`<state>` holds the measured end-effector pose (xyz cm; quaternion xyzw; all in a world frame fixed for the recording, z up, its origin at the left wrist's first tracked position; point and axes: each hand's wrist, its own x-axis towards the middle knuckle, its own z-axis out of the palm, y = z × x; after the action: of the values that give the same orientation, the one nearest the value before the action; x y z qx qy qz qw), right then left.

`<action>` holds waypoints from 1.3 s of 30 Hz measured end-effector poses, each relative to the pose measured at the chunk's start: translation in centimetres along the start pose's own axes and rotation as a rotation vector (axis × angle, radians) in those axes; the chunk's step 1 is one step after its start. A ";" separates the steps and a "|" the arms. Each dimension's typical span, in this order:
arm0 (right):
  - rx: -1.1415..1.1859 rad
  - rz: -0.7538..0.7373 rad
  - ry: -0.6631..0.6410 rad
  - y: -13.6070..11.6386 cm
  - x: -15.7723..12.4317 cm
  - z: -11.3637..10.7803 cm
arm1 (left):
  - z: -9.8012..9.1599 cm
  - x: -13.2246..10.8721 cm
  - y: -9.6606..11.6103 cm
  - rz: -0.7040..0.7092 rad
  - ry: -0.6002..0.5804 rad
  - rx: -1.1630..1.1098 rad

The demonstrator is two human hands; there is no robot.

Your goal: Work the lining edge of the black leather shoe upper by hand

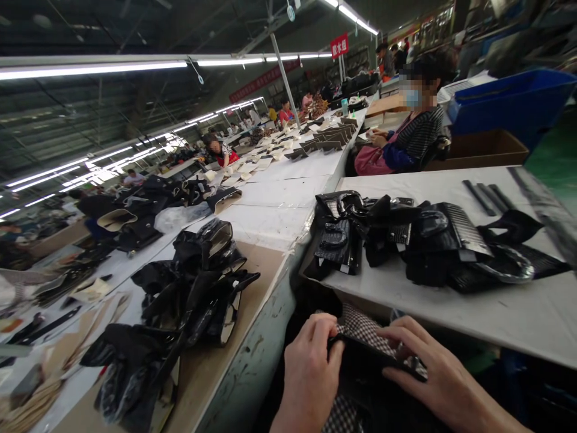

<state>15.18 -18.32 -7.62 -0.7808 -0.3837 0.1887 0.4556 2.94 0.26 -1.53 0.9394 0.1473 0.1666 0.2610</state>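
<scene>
A dark black bag piece [372, 376] lies low in front of me, its edge running between my hands; its full shape is lost in shadow. My left hand [313, 367] pinches the near left end of that edge between thumb and bent fingers. On the other side, my right hand [426, 367] grips the same edge, thumb on the near face and fingers over the far one. Checked brown-and-white cloth [360, 322] shows behind and below the piece. Black handbags with shiny handles [444, 237] lie on the white table just beyond my right hand.
Black bag parts [198, 288] are piled on the long bench at left, beside tan strips [74, 343]. Dark strips [484, 195] rest on the right table. A masked co-worker [406, 126] sits beyond it, near a blue bin [505, 102] and a cardboard box [482, 150].
</scene>
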 end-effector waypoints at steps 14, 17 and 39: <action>0.137 0.126 0.018 0.7 0.4 0.0 | 0.6 -0.1 0.1 0.101 0.059 0.077; 0.153 0.141 -0.093 0.2 0.7 -1.2 | 0.7 0.3 0.1 0.127 0.053 0.029; -0.187 -0.486 0.012 2.0 1.3 -0.7 | 2.2 0.7 -0.6 0.111 0.242 -0.116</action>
<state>17.31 -18.33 -8.88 -0.7055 -0.5731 0.0326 0.4156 4.28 0.05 -3.43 0.9024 0.1158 0.3013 0.2856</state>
